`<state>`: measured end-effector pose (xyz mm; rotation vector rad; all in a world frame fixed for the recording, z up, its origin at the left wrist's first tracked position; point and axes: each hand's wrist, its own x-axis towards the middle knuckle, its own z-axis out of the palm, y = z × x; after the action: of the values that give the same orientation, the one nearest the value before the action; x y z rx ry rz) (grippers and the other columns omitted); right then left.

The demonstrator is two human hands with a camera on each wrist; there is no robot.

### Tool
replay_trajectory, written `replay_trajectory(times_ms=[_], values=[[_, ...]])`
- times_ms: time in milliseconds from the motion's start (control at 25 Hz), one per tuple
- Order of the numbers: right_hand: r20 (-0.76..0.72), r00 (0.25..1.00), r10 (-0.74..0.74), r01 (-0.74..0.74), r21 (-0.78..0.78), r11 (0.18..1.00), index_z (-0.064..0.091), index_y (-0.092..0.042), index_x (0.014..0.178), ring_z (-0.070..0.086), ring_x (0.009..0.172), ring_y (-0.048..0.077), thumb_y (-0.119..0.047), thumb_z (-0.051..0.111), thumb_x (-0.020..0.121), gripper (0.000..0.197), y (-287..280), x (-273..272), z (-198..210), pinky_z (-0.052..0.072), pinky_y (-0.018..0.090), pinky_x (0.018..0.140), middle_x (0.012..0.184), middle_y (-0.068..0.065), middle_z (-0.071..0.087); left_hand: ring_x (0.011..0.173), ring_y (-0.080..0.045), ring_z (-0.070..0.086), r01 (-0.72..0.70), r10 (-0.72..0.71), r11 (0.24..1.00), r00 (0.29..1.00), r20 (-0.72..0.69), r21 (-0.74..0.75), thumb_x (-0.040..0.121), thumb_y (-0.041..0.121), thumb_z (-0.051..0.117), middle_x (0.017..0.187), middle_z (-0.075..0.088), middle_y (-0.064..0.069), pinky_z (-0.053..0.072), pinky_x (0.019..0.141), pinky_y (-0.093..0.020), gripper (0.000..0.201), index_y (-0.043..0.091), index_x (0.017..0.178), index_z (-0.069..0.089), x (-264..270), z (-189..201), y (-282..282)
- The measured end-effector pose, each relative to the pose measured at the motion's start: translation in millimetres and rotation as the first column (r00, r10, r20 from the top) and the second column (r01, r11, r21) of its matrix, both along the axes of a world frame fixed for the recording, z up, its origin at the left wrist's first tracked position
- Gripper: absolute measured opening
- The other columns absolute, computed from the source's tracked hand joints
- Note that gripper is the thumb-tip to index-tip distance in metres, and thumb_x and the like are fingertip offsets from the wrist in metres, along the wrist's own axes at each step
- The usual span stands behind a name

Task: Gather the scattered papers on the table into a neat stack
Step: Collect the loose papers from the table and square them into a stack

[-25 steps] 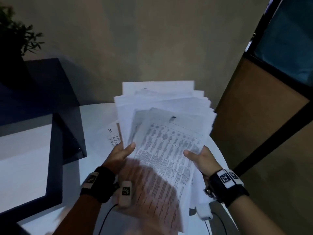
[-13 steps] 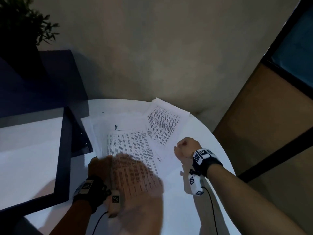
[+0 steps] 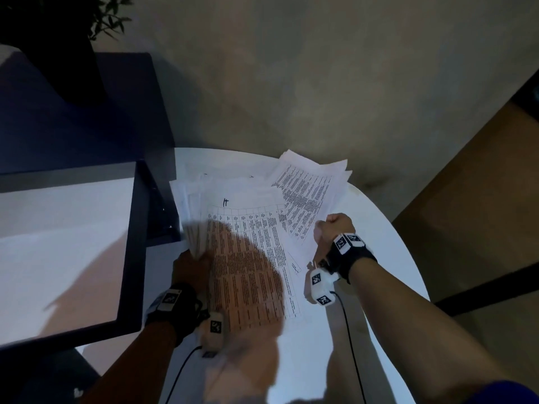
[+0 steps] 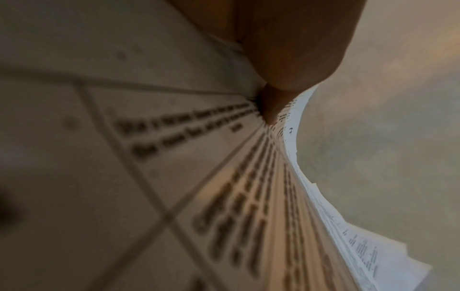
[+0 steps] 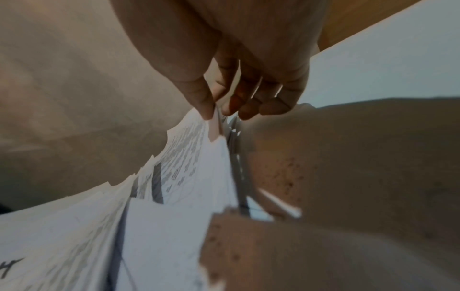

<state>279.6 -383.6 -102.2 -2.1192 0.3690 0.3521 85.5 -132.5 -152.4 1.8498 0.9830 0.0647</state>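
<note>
The papers [image 3: 248, 228] are all on the round white bench [image 3: 379, 258], but it's nowhere near a neat stack yet. Most of them lie in one loose overlapping fan. A second clump [image 3: 312, 185] is angled off toward the far right, with corners poking out everywhere.

The left hand [image 3: 191, 263] grips the near-left edge of the fanned bunch, with the left thumb [image 4: 286, 59] pressed on the top printed sheet. The right hand [image 3: 332, 231] is curled in, pinching the near corner of that second clump between the right thumb [image 5: 199, 102] and fingertips.

I'd call it roughly halfway. Everything's in one area, and what's left is merging the two clumps and squaring up the edges.

A dark frame [image 3: 137, 243] holding a pale panel butts against the bench on the left. The leftmost sheets sit just beside it, so there's not much room to tap that side straight. There's a plant [image 3: 108, 16] back left. The far clump sits right at the bench rim, so I reckon a careless tug could send sheets over.
</note>
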Motion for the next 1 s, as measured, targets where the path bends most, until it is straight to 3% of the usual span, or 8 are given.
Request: replay_trajectory(times_ms=[280,400,520,640,720,800,920,1000], values=[[0.105,0.966,-0.238,0.236,0.026,0.971,0.044,-0.010,0.136,0.056,0.114,0.038,-0.011,0.049,0.100,0.036,-37.3,3.1,3.0,0.034,0.031,0.081,0.134,0.025,0.055,0.077,-0.021,0.061,0.004,-0.004,1.000,1.000,0.017,-0.016,0.095,0.036,0.056,0.094,0.066,-0.010,0.046,0.057,-0.024,0.042,0.000,0.115,0.063,-2.0,1.8,-0.2],[0.103,0.921,-0.376,0.361,0.138,0.922,0.046,-0.016,0.143,0.060,0.105,0.035,-0.011,0.049,0.099,0.045,-76.8,14.3,3.5,0.048,0.037,0.087,0.133,0.018,0.059,0.069,-0.015,0.059,0.002,-0.002,1.000,1.000,0.025,-0.023,0.096,0.036,0.055,0.084,0.063,-0.003,0.043,0.053,-0.022,0.039,0.002,0.113,0.063,-2.5,2.9,-1.1],[0.093,0.898,-0.431,0.403,0.221,0.888,0.062,-0.021,0.124,0.057,0.075,0.030,-0.010,0.052,0.094,0.034,-102.4,14.6,6.5,0.048,0.034,0.061,0.101,0.011,0.058,0.067,-0.013,0.058,-0.004,0.004,1.000,1.000,0.028,-0.024,0.096,0.036,0.055,0.080,0.061,0.000,0.043,0.053,-0.022,0.038,0.003,0.112,0.064,-2.8,2.1,-0.2],[0.219,0.954,-0.204,0.157,0.215,0.964,0.068,-0.017,0.091,0.065,0.084,0.033,-0.015,0.055,0.089,0.014,-93.3,-4.8,5.2,0.049,0.042,0.073,0.095,0.014,0.069,0.068,-0.015,0.060,-0.004,0.004,1.000,0.999,0.032,-0.009,0.096,0.037,0.055,0.083,0.063,-0.002,0.043,0.053,-0.022,0.038,0.003,0.110,0.064,-2.5,4.0,0.0],[0.211,0.977,0.035,-0.084,0.225,0.971,0.069,-0.016,0.087,0.067,0.085,0.031,-0.015,0.058,0.088,0.011,-68.3,-27.9,-1.7,0.053,0.041,0.076,0.094,0.012,0.072,0.067,-0.016,0.060,-0.003,0.003,1.000,1.000,0.013,-0.002,0.096,0.038,0.053,0.085,0.065,-0.005,0.044,0.055,-0.024,0.040,0.002,0.106,0.064,-2.8,6.0,0.2],[0.196,0.931,0.306,-0.327,0.082,0.941,0.066,-0.014,0.099,0.065,0.089,0.029,-0.013,0.056,0.094,0.011,-40.0,-51.0,-10.4,0.052,0.034,0.075,0.100,0.010,0.070,0.075,-0.024,0.064,0.004,-0.004,1.000,1.000,-0.006,0.010,0.096,0.045,0.052,0.090,0.067,-0.010,0.047,0.064,-0.028,0.047,0.000,0.103,0.064,-4.2,12.1,-2.1],[0.083,0.780,0.620,-0.584,-0.260,0.769,0.054,-0.012,0.135,0.060,0.112,0.026,-0.024,0.050,0.099,0.038,-9.9,-77.2,-26.0,0.046,0.030,0.092,0.126,0.006,0.062,0.099,-0.030,0.062,-0.020,0.020,1.000,0.999,0.049,0.004,0.090,0.058,0.054,0.098,0.063,-0.009,0.046,0.087,-0.035,0.054,0.007,0.103,0.062,-4.3,15.3,-3.5],[0.059,0.736,0.675,-0.637,-0.280,0.719,0.055,-0.022,0.126,0.060,0.089,0.014,-0.035,0.053,0.097,0.032,-5.9,-84.6,-38.5,0.047,0.023,0.079,0.105,0.001,0.060,0.091,-0.029,0.063,0.037,-0.041,0.999,0.995,0.096,0.035,0.090,0.044,0.063,0.083,0.062,-0.002,0.048,0.082,-0.036,0.035,0.011,0.080,0.058,-6.6,21.3,-6.9]])
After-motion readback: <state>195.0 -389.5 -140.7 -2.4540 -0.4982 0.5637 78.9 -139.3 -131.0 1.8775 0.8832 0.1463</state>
